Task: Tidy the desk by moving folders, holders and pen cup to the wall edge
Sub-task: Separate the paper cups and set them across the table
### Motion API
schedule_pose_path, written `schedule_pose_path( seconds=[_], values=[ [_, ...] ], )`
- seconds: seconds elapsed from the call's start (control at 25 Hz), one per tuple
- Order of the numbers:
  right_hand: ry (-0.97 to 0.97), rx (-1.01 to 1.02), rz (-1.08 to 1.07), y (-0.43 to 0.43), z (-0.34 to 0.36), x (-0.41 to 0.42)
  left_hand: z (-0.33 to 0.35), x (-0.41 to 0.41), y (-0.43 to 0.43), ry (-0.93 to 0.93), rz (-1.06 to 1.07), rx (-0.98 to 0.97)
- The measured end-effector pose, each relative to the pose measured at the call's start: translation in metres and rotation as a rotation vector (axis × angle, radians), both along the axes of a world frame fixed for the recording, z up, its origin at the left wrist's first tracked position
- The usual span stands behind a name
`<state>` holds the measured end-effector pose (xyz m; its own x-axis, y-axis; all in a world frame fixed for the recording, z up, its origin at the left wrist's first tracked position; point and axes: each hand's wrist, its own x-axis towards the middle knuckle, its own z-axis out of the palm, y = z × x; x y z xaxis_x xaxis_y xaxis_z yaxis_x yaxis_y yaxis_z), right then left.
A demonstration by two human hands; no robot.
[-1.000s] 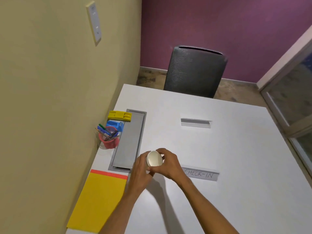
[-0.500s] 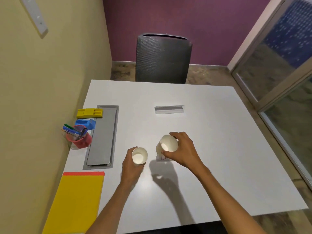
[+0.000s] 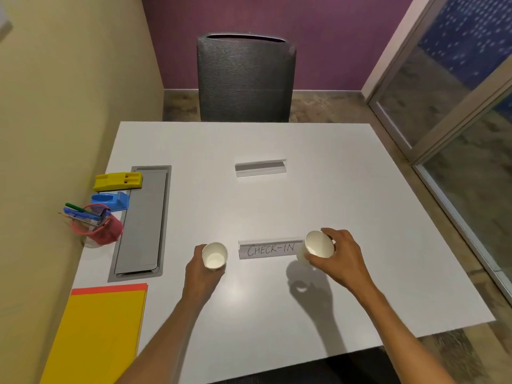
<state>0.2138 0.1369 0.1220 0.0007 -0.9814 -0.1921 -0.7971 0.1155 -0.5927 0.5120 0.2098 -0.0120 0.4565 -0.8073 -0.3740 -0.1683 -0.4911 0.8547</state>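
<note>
My left hand (image 3: 201,273) grips a white paper cup (image 3: 214,256), upright, left of the "CHECK-IN" sign holder (image 3: 270,249). A second white paper cup (image 3: 317,246) is tilted in my right hand (image 3: 338,259), just right of that sign. Another sign holder (image 3: 260,167) stands farther back at mid-desk. Along the wall edge lie yellow and orange folders (image 3: 99,328), a red pen cup (image 3: 97,227) with pens, a blue holder (image 3: 112,200) and a yellow holder (image 3: 119,181).
A grey cable hatch (image 3: 144,223) is set into the white desk (image 3: 332,203) beside the wall items. A dark mesh chair (image 3: 245,79) stands at the far side. The yellow wall runs along the left; a glass door is at the right.
The two stacked cups, held together in both hands a second ago, are separated. My hands have moved apart, one cup to each side of the CHECK-IN sign. The camera view has shifted right.
</note>
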Motion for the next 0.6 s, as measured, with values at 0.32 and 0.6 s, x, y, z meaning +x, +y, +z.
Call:
schedule_pose_path(
  seconds=[0.32, 0.6],
  values=[
    [0.034, -0.059, -0.037, -0.038, 0.005, -0.021, -0.039, 0.03, 0.04, -0.418, -0.348, 0.137],
    [0.087, -0.162, -0.065, -0.138, 0.003, -0.018, -0.058, 0.012, 0.045, -0.823, -0.434, 0.24]
  ],
)
